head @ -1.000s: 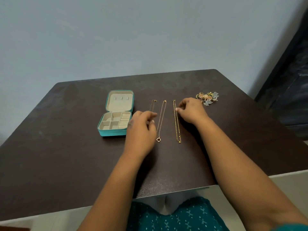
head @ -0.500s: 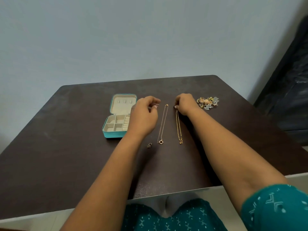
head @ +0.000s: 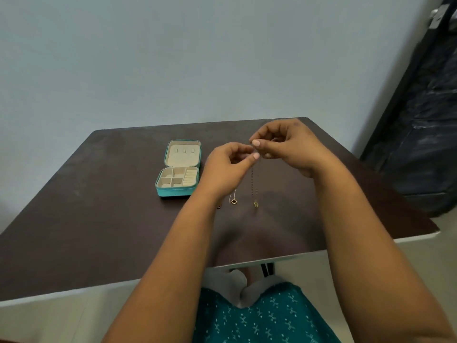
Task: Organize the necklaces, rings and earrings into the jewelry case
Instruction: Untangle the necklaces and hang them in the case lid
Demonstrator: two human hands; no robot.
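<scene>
Our left hand point(head: 228, 167) and right hand point(head: 288, 147) both pinch the top of a thin beaded necklace point(head: 252, 180); it hangs down to the dark, smooth tabletop point(head: 94, 219). Another necklace point(head: 233, 199) lies beside it. The teal jewelry case point(head: 178, 169) sits open at the left, away from the edges.

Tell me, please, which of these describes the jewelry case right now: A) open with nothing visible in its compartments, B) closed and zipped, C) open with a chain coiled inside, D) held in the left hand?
A: the teal jewelry case lies open on the table, its beige compartments showing no jewelry, while the left hand and right hand pinch a gold chain beside it.
</scene>
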